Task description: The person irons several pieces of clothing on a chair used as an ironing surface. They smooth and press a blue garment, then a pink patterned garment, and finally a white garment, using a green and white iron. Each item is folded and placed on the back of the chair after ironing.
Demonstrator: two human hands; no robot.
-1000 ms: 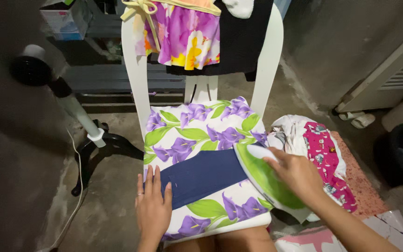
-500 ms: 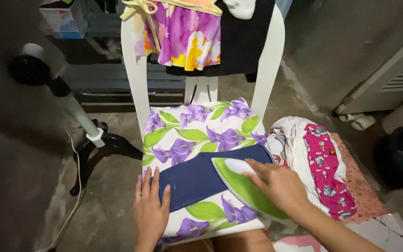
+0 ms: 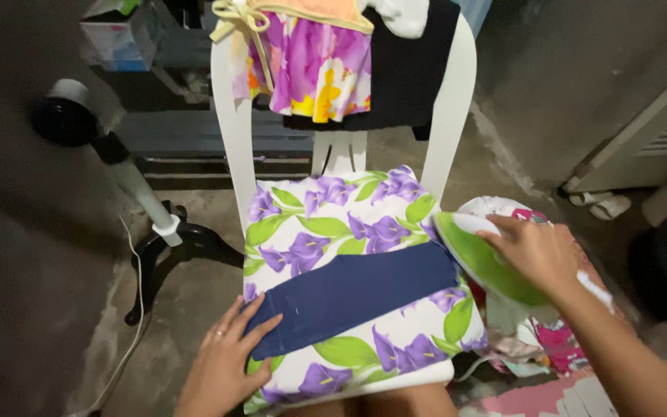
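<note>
Holding the green iron (image 3: 488,266) at the right, the right hand (image 3: 534,251) is closed on it; the soft blue cloth (image 3: 357,293) is pressed flat by the spread left hand (image 3: 225,363).

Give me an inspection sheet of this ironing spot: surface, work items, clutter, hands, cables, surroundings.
Surface: white plastic chair, seat covered by floral cloth.
Work items: navy fabric strip flat across the cloth; green iron at the seat's right edge.
Clutter: clothes pile on the floor at right; garments over the chair back.
Hands: left hand presses the strip's end; right hand grips the iron.
Cables: white cord on the floor.
Surroundings: fan stand, concrete floor.
</note>
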